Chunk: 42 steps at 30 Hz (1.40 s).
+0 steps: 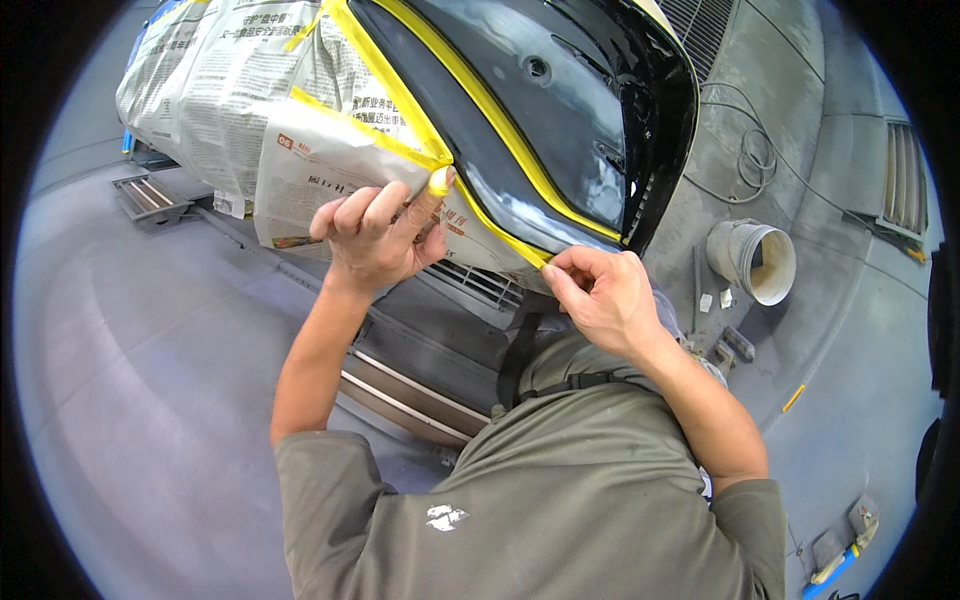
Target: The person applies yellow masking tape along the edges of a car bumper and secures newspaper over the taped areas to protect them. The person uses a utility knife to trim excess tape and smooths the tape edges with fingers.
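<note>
A dark glossy car body panel (pixel 480 160) fills the upper middle, edged with yellow masking tape (pixel 507 234). Newspaper sheets (pixel 330 165) cover the body to its left, joined to the panel by more tape. My left hand (pixel 380 230) lies over the newspaper, its index fingertip pressed at the tape's corner and covered in yellow there. Its thumb stands apart from that finger; the others are half curled. Lower right along the same tape line, my right hand (pixel 610 300) pinches the strip between thumb and forefinger at the panel's lower corner.
A white bucket (pixel 775 265) lies tipped on the grey floor at the right, near a coiled hose (pixel 755 165). Small blocks and scraps (pixel 738 343) sit below it. Floor grates (pixel 470 285) run beneath the car. A blue-handled tool (pixel 835 570) lies at lower right.
</note>
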Available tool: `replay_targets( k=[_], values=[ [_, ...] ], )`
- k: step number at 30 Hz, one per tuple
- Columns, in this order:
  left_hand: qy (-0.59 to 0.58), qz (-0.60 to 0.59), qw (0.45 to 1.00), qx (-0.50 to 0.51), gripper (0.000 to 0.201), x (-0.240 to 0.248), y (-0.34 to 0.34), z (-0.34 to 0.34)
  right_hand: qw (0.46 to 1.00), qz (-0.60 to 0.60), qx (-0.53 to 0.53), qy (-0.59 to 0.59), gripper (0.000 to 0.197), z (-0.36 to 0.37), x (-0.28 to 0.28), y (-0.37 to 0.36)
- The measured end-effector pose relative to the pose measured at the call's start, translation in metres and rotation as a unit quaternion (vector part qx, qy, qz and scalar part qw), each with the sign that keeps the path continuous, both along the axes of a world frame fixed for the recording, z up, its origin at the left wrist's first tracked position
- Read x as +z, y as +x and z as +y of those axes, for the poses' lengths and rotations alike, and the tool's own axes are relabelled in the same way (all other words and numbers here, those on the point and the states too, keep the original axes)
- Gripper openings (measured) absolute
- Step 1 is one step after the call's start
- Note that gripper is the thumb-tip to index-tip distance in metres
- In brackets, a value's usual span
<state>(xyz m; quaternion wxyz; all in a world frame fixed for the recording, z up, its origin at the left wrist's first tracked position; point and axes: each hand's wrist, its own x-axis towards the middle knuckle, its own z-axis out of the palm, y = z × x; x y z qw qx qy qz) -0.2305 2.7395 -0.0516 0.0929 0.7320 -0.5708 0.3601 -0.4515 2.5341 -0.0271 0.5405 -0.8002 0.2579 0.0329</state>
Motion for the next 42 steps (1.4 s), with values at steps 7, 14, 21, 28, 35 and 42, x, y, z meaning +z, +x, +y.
replay_targets(
  k=[7, 14, 21, 28, 35, 42],
  values=[
    [-0.007, 0.011, 0.99, 0.139, 0.052, -0.009, -0.049, -0.015, 1.0, -0.016, 0.021, -0.011, 0.018, -0.004, 0.002, 0.0],
    [-0.131, 0.268, 0.938, 0.176, 0.037, 0.014, -0.059, -0.03, 0.999, -0.035, 0.034, -0.012, 0.018, -0.009, 0.002, 0.002],
    [-0.156, 0.32, 0.917, 0.18, 0.032, 0.02, -0.056, -0.051, 0.999, -0.021, 0.045, -0.004, 0.017, -0.012, 0.002, 0.002],
    [-0.166, 0.359, 0.903, 0.167, 0.029, 0.018, -0.056, -0.05, 0.998, -0.048, 0.046, 0.01, 0.017, -0.016, 0.0, 0.003],
    [-0.177, 0.405, 0.878, 0.183, 0.029, 0.014, -0.054, -0.052, 0.997, -0.052, 0.053, 0.012, 0.017, -0.018, -0.004, 0.003],
    [-0.197, 0.406, 0.885, 0.117, 0.031, 0.012, -0.039, -0.049, 0.997, -0.041, 0.052, 0.024, 0.017, -0.018, -0.008, 0.003]
  ],
)
